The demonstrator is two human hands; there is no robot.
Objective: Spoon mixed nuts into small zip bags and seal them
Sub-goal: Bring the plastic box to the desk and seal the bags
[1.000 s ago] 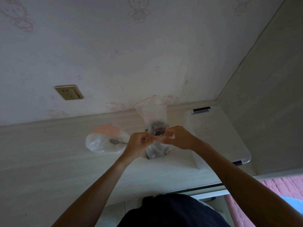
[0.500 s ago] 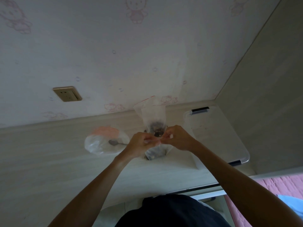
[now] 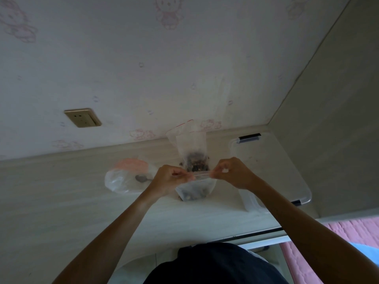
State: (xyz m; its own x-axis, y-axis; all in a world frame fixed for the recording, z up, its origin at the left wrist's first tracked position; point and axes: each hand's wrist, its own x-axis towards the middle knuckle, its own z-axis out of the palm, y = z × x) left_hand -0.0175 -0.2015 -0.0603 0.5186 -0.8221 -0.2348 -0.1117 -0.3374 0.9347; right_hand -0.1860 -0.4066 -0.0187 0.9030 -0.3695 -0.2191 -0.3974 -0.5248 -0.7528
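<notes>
Head view: left hand (image 3: 171, 177) and right hand (image 3: 231, 173), pinching the zip bag (image 3: 195, 189) strip, have drawn apart, so sealing looks nearly complete.

Both hands are crowding desk centre over the small zip bag (image 3: 195, 190); upright nut bag (image 3: 191, 148) is blocking just behind, crumpled plastic bag (image 3: 125, 182) with spoon (image 3: 141, 178) sitting left, clear lidded box (image 3: 272, 167) filling the right corner against the side panel (image 3: 336, 119); bare desk (image 3: 51, 201) lying open far left and near front edge
</notes>
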